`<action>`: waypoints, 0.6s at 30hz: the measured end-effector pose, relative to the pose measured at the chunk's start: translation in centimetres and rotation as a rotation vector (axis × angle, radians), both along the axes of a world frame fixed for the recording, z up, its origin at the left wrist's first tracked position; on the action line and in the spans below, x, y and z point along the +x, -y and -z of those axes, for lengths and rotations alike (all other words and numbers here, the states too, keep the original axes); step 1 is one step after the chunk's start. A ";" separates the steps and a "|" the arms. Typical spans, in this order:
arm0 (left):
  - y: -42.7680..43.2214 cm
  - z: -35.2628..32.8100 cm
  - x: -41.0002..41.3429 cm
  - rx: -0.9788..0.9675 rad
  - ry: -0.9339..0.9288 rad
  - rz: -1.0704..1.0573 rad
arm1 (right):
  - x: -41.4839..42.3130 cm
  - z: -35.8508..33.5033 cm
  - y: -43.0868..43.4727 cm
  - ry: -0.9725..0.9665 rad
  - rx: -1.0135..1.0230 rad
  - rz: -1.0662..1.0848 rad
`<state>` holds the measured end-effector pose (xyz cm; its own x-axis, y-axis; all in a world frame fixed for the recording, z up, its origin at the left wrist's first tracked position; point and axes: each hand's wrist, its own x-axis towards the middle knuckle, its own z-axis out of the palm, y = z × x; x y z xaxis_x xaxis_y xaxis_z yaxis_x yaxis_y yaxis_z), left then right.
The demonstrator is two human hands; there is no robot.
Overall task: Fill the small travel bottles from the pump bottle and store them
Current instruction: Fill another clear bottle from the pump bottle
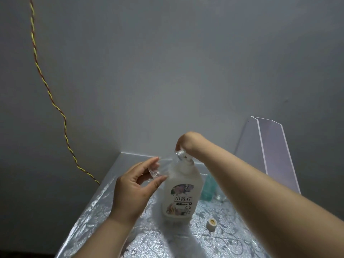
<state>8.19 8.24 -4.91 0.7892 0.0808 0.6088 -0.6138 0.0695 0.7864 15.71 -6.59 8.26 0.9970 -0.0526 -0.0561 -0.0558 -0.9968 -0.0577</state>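
On the silver table, the white pump bottle stands between the hands: the right hand grips its pump top from above, the left hand pinches a small clear bottle beside the spout. That clear bottle is blurred, its outline hard to trace. The label reads "小苏打".

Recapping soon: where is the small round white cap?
In the head view, the small round white cap lies on the silver floral-patterned table, just right of the white pump bottle.
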 end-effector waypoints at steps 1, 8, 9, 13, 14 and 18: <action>-0.1 0.1 0.0 0.005 -0.006 0.004 | 0.0 0.3 0.1 -0.015 -0.026 -0.001; -0.3 0.3 0.0 0.080 0.034 -0.022 | -0.3 1.1 0.7 0.045 -0.060 -0.038; -0.2 0.2 -0.1 0.083 0.040 -0.024 | -0.3 1.0 0.7 0.071 -0.031 -0.044; -0.2 0.1 0.0 0.086 0.066 -0.028 | -0.7 -0.6 0.4 0.133 0.093 -0.015; -0.2 0.1 0.1 0.095 0.073 -0.036 | -0.8 -0.9 0.3 0.148 0.134 0.000; -0.3 -0.1 0.2 0.114 0.103 -0.063 | -0.8 -1.1 -0.2 0.122 0.148 0.019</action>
